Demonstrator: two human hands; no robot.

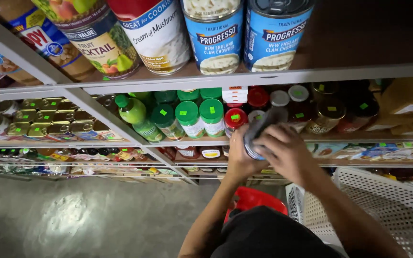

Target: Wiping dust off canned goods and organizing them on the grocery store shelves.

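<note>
Both my hands are raised in front of a shop shelf. My left hand [240, 155] grips a can [255, 130] from below and behind. My right hand [288, 153] presses a grey cloth [266, 122] over the can's front and top. The can is mostly hidden by the cloth and my fingers. Just behind it on the middle shelf [178, 142] stand a red-lidded jar [235, 119] and green-lidded containers [199, 117].
The top shelf holds large soup and fruit cans [216, 36]. Flat tins [48, 122] are stacked at left. More jars [328, 112] stand at right. A white perforated basket [388, 205] is at lower right, a red object [256, 198] below my arms, grey floor [82, 220] at left.
</note>
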